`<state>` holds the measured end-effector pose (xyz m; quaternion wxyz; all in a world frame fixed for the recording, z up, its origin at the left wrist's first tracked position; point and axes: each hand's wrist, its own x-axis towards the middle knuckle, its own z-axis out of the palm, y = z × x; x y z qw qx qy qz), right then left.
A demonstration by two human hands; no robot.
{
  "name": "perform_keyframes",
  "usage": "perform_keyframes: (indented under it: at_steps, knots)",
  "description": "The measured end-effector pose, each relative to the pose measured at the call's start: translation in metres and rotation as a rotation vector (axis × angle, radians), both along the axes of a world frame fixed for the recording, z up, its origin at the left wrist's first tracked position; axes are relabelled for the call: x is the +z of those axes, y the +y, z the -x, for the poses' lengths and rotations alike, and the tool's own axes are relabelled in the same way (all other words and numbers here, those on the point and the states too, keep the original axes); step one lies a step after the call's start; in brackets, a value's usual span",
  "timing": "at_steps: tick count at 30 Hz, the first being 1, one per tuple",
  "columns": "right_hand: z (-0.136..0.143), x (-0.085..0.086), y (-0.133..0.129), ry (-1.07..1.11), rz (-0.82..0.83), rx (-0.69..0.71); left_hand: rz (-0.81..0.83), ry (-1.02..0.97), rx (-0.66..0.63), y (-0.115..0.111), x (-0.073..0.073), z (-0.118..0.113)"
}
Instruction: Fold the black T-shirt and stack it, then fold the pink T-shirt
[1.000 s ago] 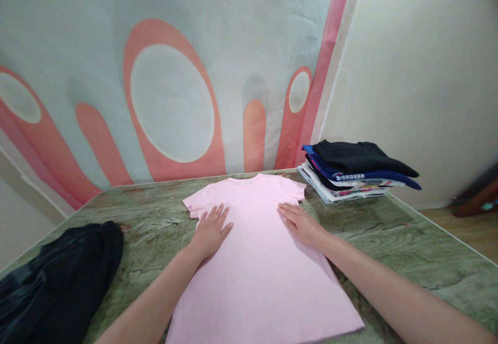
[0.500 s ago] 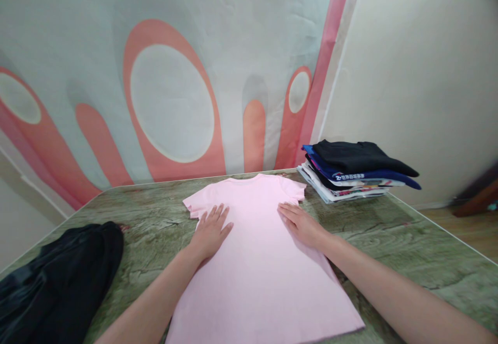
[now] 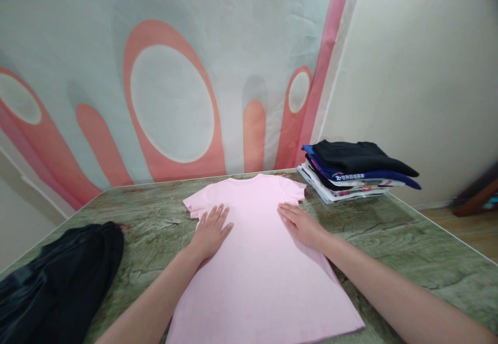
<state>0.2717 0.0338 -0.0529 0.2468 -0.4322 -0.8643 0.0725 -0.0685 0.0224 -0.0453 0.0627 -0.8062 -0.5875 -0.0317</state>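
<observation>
A pink short-sleeved T-shirt (image 3: 257,271) lies spread flat on the table, its neckline toward the wall and its hem toward me. My left hand (image 3: 211,231) rests flat on the shirt's left side below the sleeve, fingers spread a little. On the opposite side, below the right sleeve, my right hand (image 3: 301,224) lies palm down with its fingers stretched out. Neither hand grips the cloth. The lower left part of the hem runs out of view.
At the back right of the wood-patterned table (image 3: 155,204) stands a stack of folded clothes (image 3: 361,170), black on top. A dark heap of cloth (image 3: 62,276) lies at the left front. Behind the table hangs a printed wall covering (image 3: 175,100).
</observation>
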Motion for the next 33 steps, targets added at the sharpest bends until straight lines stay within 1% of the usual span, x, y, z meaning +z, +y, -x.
perform_keyframes:
  at_steps: [4,8,14,20,29,33]
  knots:
    - [0.0002,0.0014,-0.0006,-0.009,0.014,0.001,0.010,0.002,0.009,-0.0009,0.0022,-0.0010]
    - [-0.0003,0.0009,-0.0004,-0.010,0.018,-0.002,0.009,-0.005,0.002,-0.0006,0.0012,-0.0007]
    - [-0.0011,-0.0027,0.0013,-0.007,0.003,0.000,-0.006,0.003,-0.004,0.0009,-0.0024,0.0008]
    - [-0.0014,-0.0057,0.0026,0.009,-0.006,0.005,0.005,0.002,0.003,-0.0002,-0.0004,-0.0004]
    - [-0.0006,-0.0026,0.0016,0.007,-0.007,0.009,-0.005,-0.016,-0.006,0.0013,-0.0024,0.0010]
    - [-0.0004,-0.0018,0.0015,0.006,-0.004,0.010,0.010,-0.017,-0.002,0.0006,-0.0011,0.0003]
